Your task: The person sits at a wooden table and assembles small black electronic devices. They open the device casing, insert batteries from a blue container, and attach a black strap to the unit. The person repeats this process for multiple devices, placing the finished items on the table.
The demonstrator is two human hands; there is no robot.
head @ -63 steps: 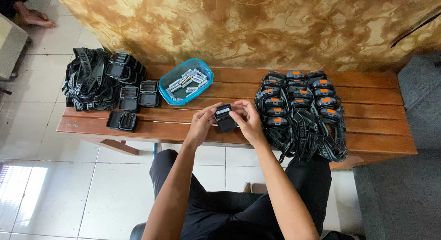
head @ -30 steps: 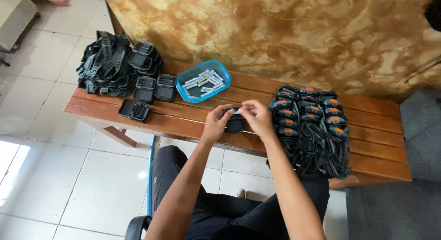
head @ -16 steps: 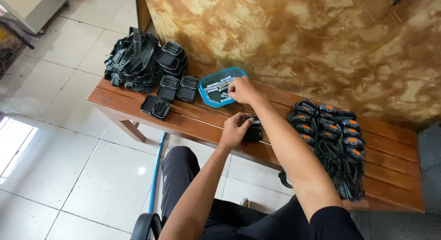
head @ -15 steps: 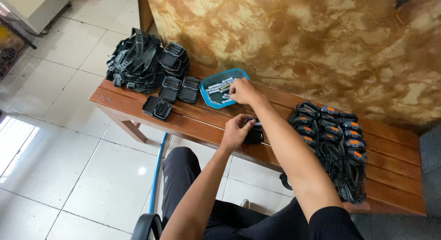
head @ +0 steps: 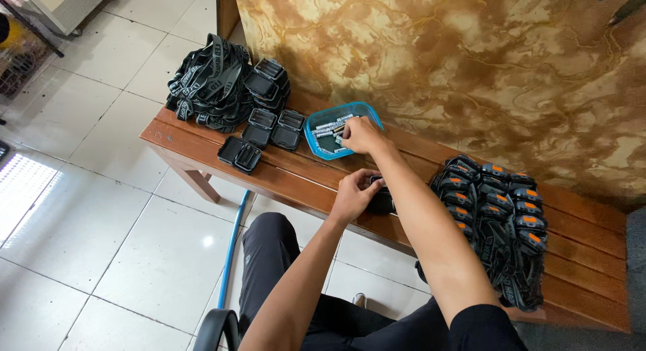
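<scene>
Your left hand (head: 351, 195) has its grip closed around a small black plastic headlamp body (head: 381, 200) and pins it on the wooden slatted tabletop (head: 202, 152), near the front edge, about mid-length. Fingers curl over the unit's left end, thumb on the near side; your right forearm partly hides the unit.

Your right hand (head: 361, 134) reaches across to the back edge, into the blue oval plastic tray (head: 316, 120) of silver cylindrical batteries (head: 326, 130). Its fingertips are pinched narrow and down among the batteries; can't tell if the grip actually has one, since the hand covers the contact point.

Just left of the tray: open black battery covers (head: 262, 129) lying flat in a loose cluster, one pair (head: 241, 154) nearer the front edge. At the left end of the tabletop: a heap of black headlamps with tangled elastic straps (head: 219, 83). On the right half of the tabletop: black headlamps with orange buttons (head: 494, 220), laid in overlapping rows, straps hanging over the front edge.
</scene>
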